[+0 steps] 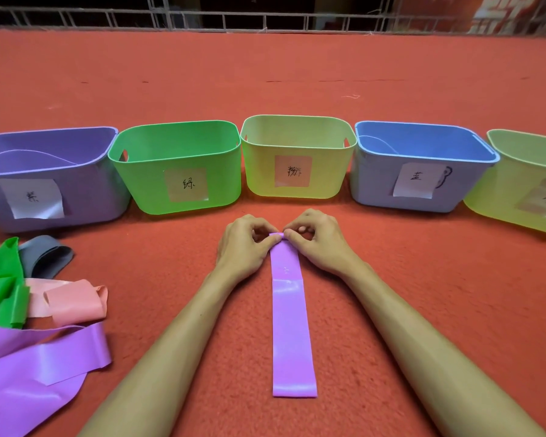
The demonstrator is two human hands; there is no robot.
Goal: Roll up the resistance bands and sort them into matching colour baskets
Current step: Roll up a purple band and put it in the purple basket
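Note:
A purple resistance band [292, 329] lies flat on the red carpet, running from near me toward the baskets. Its far end is folded into a small first turn. My left hand [245, 242] and my right hand [316, 239] pinch that folded end from either side with fingertips and thumbs. A row of labelled baskets stands just beyond: purple basket [85, 197], green basket [139, 181], pale yellow basket [328, 181], blue basket [375, 187] and another yellow-green basket [498, 190] at the right edge.
A pile of loose bands lies at the left: a grey band [46, 255], a green band [0, 288], a pink band [73, 302] and a wide purple band [38, 361]. A metal railing [265, 22] runs along the far edge of the carpet.

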